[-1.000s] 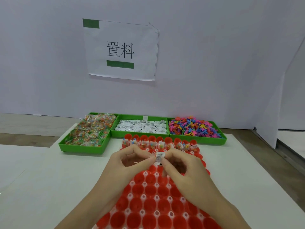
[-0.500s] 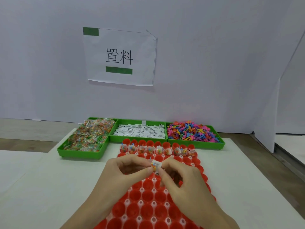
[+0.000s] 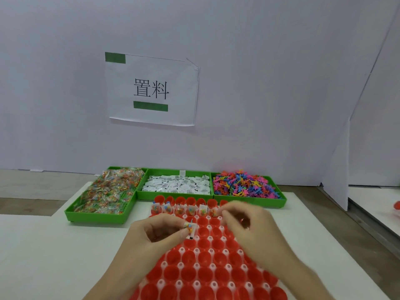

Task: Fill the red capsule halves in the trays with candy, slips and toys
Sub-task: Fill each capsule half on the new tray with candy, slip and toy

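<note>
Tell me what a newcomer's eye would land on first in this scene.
First, the big red capsule tray in the foreground, its near cups empty and one far row already filled. Over it, the left hand pinches a small candy packet with a slip, while the right hand reaches toward the filled row. Behind sit three green bins: candy, white slips and bright toys.

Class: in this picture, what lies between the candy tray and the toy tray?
In the head view, the green tray of white slips sits between the candy tray and toy tray.
</note>
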Demonstrator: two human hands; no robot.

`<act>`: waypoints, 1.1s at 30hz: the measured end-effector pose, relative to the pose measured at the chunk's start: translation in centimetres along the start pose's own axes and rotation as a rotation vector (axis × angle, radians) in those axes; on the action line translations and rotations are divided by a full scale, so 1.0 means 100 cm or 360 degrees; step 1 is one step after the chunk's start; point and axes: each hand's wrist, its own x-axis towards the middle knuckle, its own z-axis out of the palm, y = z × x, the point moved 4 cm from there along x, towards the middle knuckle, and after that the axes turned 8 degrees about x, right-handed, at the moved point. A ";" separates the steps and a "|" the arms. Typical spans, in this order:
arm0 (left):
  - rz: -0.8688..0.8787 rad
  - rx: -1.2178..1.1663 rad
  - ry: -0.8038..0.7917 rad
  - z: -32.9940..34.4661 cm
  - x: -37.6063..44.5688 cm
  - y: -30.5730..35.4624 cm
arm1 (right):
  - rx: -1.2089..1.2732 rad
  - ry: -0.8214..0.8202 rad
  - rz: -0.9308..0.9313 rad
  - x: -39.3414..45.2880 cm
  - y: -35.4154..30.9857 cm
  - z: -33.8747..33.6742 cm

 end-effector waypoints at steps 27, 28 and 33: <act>-0.0077 0.0015 0.0094 -0.015 0.009 -0.015 | -0.1247 -0.0457 0.0000 0.131 0.109 -0.023; -0.0078 0.0013 0.0093 -0.015 0.008 -0.015 | -0.1263 -0.0463 -0.0005 0.131 0.110 -0.023; -0.0093 0.0023 0.0081 -0.014 0.008 -0.016 | -0.1326 -0.0529 0.0026 0.134 0.116 -0.024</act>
